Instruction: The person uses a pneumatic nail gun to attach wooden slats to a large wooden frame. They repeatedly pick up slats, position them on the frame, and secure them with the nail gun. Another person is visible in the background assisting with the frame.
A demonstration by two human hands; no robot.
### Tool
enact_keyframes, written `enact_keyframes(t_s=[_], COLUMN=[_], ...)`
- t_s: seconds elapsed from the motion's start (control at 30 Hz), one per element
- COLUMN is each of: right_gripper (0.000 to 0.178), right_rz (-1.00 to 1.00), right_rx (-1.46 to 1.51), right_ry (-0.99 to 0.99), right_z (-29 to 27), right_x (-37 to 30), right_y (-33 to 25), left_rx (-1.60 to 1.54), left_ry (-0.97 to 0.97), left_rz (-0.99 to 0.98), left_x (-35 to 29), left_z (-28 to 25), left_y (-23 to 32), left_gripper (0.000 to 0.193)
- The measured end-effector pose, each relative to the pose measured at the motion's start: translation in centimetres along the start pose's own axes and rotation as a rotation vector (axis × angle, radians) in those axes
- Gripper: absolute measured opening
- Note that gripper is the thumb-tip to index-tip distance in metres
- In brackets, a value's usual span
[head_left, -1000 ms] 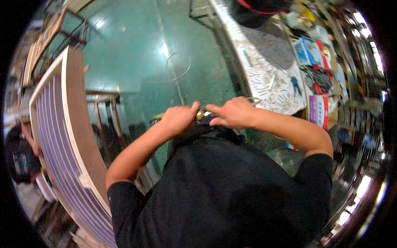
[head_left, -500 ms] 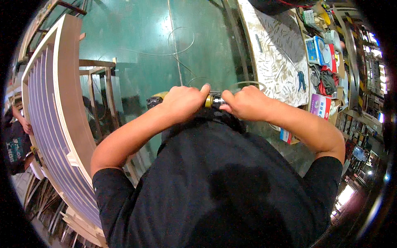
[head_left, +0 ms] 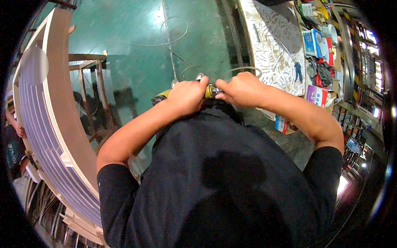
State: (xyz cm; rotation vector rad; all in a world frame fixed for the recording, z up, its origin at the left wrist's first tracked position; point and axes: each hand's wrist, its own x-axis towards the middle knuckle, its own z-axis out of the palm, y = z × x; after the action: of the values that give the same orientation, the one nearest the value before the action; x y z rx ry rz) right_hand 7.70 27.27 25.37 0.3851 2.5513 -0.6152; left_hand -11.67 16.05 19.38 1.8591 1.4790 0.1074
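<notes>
Both hands are together in front of my black shirt, at a yellow-and-black hand tool (head_left: 162,96) lying crosswise. My left hand (head_left: 187,94) is wrapped round its middle, thumb pointing up and away. The tool's dark end sticks out to the left of that hand, and a yellow part with silver metal shows to its right. My right hand (head_left: 242,90) is closed on the metal end, thumb and forefinger bent round it. A pale hose (head_left: 250,69) curves just beyond the right hand; whether it joins the tool is hidden. The covered parts leave the tool's exact kind unclear.
A long wooden frame with slats (head_left: 58,82) stands at left; another person's hand (head_left: 18,129) rests by it. Wooden supports (head_left: 99,82) stand beside it. A thin hose (head_left: 186,35) loops over the green floor. At right, a littered white board (head_left: 273,53) adjoins boxes (head_left: 316,95).
The view has shifted slightly, so the surroundings sit further left and higher. Both hands remain on the tool, and my right hand appears a little higher with its fingers at the metal end.
</notes>
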Motion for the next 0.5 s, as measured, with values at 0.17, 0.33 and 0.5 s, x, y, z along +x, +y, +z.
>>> enact_keyframes(t_s=[0.17,0.33,0.5], right_gripper=[0.045,0.061,0.058], right_rz=[0.132,0.196,0.261], right_rx=[0.108,0.133,0.175], right_ry=[-0.036,-0.152,0.199], right_z=[1.9,6.8,10.7], right_x=[2.0,8.8,11.2], right_y=[0.6,-0.5,-1.5], left_rx=[0.173,0.211,0.091], left_ry=[-0.021,-0.135,-0.052], left_rz=[0.03,-0.07,-0.197], left_x=[1.4,3.5,2.7], left_z=[-0.5,3.4,4.8], left_y=[-1.6,-5.3,-7.3], left_gripper=[0.03,0.028,0.034])
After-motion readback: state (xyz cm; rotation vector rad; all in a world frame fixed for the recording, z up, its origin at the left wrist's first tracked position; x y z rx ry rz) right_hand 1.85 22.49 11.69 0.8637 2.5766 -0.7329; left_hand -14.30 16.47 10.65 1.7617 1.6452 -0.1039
